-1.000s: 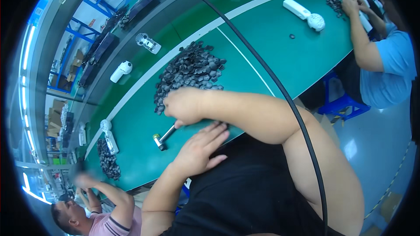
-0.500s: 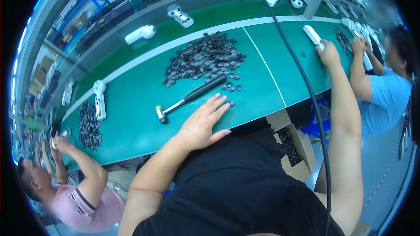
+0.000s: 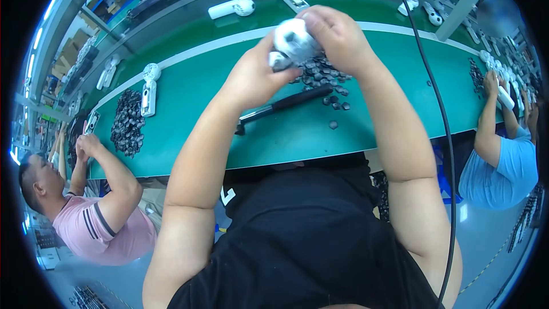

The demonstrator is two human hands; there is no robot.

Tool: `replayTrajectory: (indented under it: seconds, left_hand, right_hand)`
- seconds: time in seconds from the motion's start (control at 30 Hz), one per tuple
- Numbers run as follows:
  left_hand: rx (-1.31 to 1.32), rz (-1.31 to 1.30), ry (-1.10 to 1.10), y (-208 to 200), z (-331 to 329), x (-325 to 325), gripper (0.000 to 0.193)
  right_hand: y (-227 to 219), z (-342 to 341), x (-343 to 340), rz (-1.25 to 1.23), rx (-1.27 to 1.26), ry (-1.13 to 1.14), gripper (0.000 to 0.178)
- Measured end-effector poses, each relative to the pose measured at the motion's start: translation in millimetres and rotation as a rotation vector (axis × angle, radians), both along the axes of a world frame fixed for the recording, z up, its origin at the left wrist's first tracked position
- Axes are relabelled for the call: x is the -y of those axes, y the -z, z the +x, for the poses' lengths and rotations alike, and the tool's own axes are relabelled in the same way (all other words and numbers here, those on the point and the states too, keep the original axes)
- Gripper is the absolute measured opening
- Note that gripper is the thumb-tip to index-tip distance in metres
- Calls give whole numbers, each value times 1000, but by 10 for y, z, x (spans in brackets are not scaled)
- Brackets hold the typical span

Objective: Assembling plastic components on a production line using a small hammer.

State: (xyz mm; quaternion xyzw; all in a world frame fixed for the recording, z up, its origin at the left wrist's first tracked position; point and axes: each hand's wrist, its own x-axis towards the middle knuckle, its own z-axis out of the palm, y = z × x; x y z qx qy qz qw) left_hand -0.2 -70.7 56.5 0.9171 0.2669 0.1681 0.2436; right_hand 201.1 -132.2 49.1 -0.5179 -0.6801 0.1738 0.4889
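Head view had a white ball-headed device (image 3: 294, 40) near the top centre, held up over the green worktable (image 3: 400, 88), with a dark patch on its ball and its outline smeared by blur. The left hand (image 3: 254, 74) had its fingers partly closed on the device's lower left part, thumb nearest the wearer, the other fingers mostly hidden; the right hand (image 3: 341, 40) was bent around the ball's upper right side, fingers partly curled (how hard either one pressed could not be told). Below them in view lay a pile of black polygonal pieces (image 3: 326, 74), partly covered by the hands, with several loose pieces (image 3: 335, 103) nearer the wearer. A black-handled hammer (image 3: 300, 98) rested aslant on the table, its handle end beside the pile and its head partly hidden by the left forearm. Beyond the pale border strip lay a white device (image 3: 230, 9), and to the left another one stood out beside a second black pile (image 3: 127, 129). Outermost, a co-worker in a pink shirt (image 3: 108, 226) sat at left and a co-worker in a light-blue shirt (image 3: 494, 169) at right, while a black cable (image 3: 441, 103) hung between the wearer and the latter
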Motion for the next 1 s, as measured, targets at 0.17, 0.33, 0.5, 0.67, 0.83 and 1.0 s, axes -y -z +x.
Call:
replayTrajectory:
  seconds: [0.17,0.33,0.5,0.67,0.83,1.0]
  left_hand:
    - [606,-1171,-90,674,-312,-444,49]
    - [744,-1457,28,855,-327,-473,38]
    - [712,-1418,10,872,-314,-447,42]
    - [611,-1277,-135,932,-293,-464,45]
    - [675,-1080,-81,964,-235,-427,50]
    - [730,-1169,-107,961,-305,-456,54]
  right_hand:
    - [657,72,-301,-137,410,399,24]
    - [899,17,-363,-181,641,291,23]
    - [789,-92,-364,-201,505,287,19]
    - [627,-207,-309,-338,207,241,15]
    - [698,-240,-301,-149,8,199,14]
    - [627,-322,-229,73,39,246,13]
